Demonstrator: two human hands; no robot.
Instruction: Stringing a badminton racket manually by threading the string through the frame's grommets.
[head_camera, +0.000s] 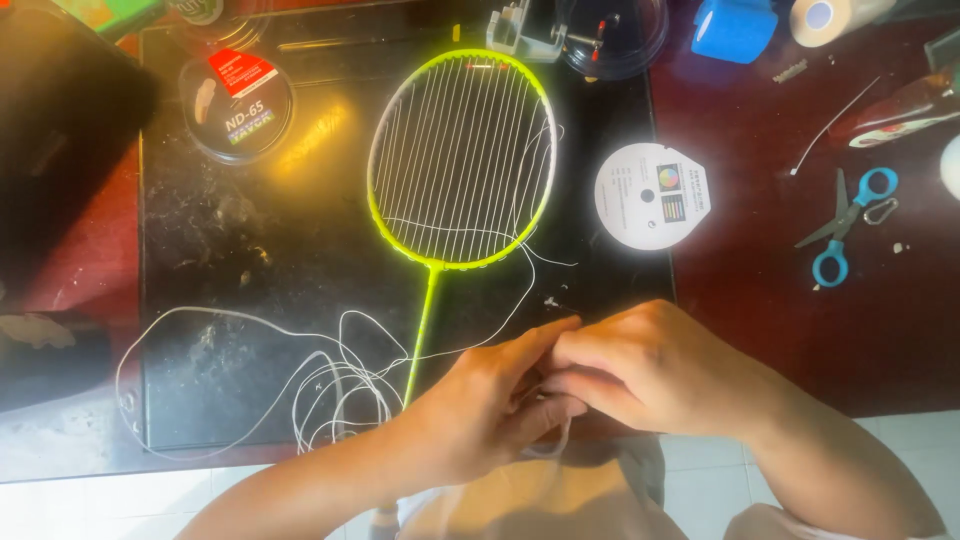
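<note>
Beyond the fingers (555, 345), racket (460, 160) flat on mat (230, 330); just left, loose string (300, 380) coiled; beyond and right, disc spool (652, 195); far right, scissors (848, 225) on table (790, 330).

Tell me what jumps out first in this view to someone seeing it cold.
The neon-yellow racket lies on the black mat, only its lengthwise strings in. Loose white string coils at the mat's near edge, beside the left hand and right hand, which meet over it. Blue scissors lie far right.
</note>
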